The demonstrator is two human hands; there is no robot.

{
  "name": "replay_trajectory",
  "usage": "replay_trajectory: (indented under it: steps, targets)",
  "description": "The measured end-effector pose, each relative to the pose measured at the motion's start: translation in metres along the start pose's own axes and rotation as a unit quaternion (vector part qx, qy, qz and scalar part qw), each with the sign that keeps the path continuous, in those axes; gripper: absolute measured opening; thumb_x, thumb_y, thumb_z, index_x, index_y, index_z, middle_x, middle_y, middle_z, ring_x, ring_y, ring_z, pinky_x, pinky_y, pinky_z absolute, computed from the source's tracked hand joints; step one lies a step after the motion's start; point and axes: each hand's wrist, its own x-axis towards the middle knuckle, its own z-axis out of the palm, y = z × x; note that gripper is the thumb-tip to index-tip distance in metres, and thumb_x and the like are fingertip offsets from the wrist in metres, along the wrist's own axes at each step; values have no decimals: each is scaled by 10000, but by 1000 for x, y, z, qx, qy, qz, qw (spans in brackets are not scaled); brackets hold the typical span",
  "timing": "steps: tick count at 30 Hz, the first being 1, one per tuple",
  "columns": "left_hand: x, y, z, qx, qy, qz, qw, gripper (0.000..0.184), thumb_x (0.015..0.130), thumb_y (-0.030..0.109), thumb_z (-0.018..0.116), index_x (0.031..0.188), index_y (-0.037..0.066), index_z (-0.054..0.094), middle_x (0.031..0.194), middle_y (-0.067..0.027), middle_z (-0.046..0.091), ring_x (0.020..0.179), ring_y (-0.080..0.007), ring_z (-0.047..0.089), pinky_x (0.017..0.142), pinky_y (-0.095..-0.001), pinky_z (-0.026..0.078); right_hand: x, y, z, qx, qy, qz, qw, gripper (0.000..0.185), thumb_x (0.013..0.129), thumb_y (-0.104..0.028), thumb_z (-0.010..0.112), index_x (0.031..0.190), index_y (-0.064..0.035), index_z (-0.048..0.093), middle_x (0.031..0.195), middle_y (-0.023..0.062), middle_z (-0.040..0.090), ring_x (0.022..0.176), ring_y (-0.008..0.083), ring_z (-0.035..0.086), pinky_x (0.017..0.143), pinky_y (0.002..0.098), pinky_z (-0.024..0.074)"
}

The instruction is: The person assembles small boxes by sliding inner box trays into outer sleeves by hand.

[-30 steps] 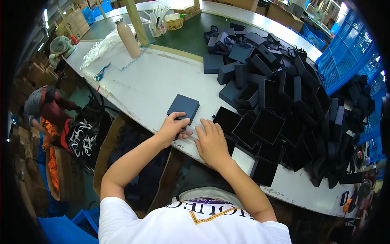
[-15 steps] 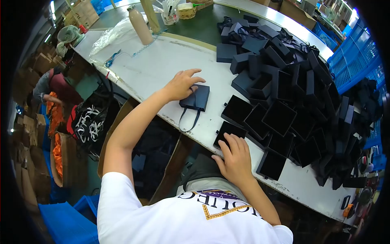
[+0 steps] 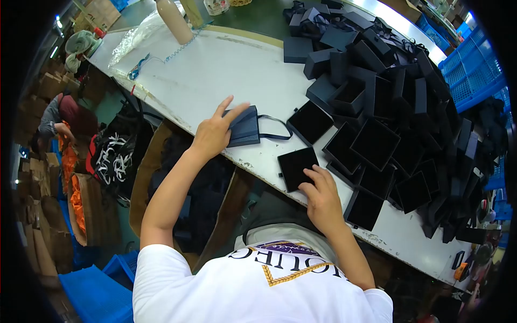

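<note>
Box point(image 3: 245, 128) near the surface's point(image 3: 231, 70) edge, left hand point(image 3: 214, 133) against it, grip apart, likely for steadiness; right hand point(image 3: 323, 198) at the black tray point(image 3: 296, 164), clamped or not, can't tell!

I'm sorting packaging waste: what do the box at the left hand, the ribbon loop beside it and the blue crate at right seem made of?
Box: probably matte paperboard, given its flat faces and crisp edges. 
Ribbon loop: likely fabric, thin and softly curved; fibre unclear. 
Blue crate: probably moulded plastic, slightly glossy, with evenly coloured, perforated walls.
</note>
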Motion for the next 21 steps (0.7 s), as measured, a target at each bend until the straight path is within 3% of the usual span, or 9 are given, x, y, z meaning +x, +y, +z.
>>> replay_trajectory:
  steps: [3, 5, 7, 8, 11, 15, 16, 19, 21]
  targets:
    - [-16, -14, 11, -5, 16, 96, 995, 709, 769, -115, 588, 1370, 262, 590, 1438, -120, 590, 915, -396, 714, 769, -474, 601, -3, 1, -7, -4, 11, 25, 1000, 208, 760, 97, 644, 945, 8, 685, 1289, 198, 633, 1321, 428, 528, 1114, 539, 431]
    - [-21, -16, 14, -10, 12, 87, 996, 682, 766, -131, 576, 1350, 222, 571, 1439, -109, 593, 946, -397, 711, 779, -478, 592, -4, -1, -8, -23, 18, 37, 999, 250, 805, -63, 733, 1037, 6, 668, 1373, 225, 584, 1341, 465, 501, 1094, 529, 435]
    - [-24, -17, 19, -47, 26, 64, 997, 647, 767, -140, 571, 1329, 180, 553, 1438, -104, 594, 955, -389, 707, 786, -474, 583, 1, -19, -4, -29, 61, 72, 995, 387, 818, -186, 793, 1123, 6, 651, 1432, 246, 540, 1345, 481, 490, 1086, 523, 435]
    - [-25, -17, 23, -81, 42, 46, 995, 626, 769, -142, 571, 1318, 159, 544, 1438, -105, 594, 948, -380, 706, 788, -469, 578, 4, -27, -2, -53, 46, 81, 994, 662, 809, -338, 838, 1301, 20, 576, 1517, 277, 447, 1366, 502, 456, 1086, 532, 426]
    - [-32, -9, 26, -137, 53, -9, 989, 604, 782, -142, 578, 1325, 113, 514, 1426, -117, 593, 924, -354, 692, 799, -450, 563, 8, -36, 12, -98, 14, 109, 989, 827, 794, -384, 855, 1407, 40, 497, 1552, 286, 393, 1406, 511, 404, 1079, 560, 422]
    - [-38, -6, 20, -153, 37, -12, 987, 582, 807, -131, 593, 1334, 100, 505, 1405, -151, 583, 862, -324, 660, 810, -428, 556, 10, -26, 12, -82, -63, 72, 992, 815, 763, -148, 762, 1475, 57, 421, 1594, 298, 317, 1491, 519, 266, 1196, 641, 261]
    - [-40, -8, 17, -161, 22, -29, 986, 576, 817, -123, 590, 1342, 98, 502, 1394, -162, 586, 890, -335, 666, 819, -431, 556, 15, -25, 8, -41, -100, 62, 992, 804, 708, -53, 701, 1468, 35, 456, 1631, 270, 283, 1531, 512, 192, 1243, 649, 154]
    - [-39, -24, 9, -151, 21, -36, 988, 558, 843, -88, 588, 1362, 98, 495, 1363, -178, 594, 944, -366, 684, 831, -447, 558, 27, -16, 2, -92, -208, -30, 973, 784, 697, -38, 689, 1457, 1, 502, 1671, 223, 247, 1556, 502, 140, 1249, 655, 125]
    - [-42, -45, 17, -101, 70, 1, 992, 547, 857, -49, 598, 1371, 107, 491, 1348, -168, 595, 938, -379, 695, 819, -466, 566, 30, -19, -4, -99, -239, -11, 966, 747, 768, -155, 772, 1472, -86, 532, 1694, 195, 219, 1558, 513, 113, 1236, 683, 126]
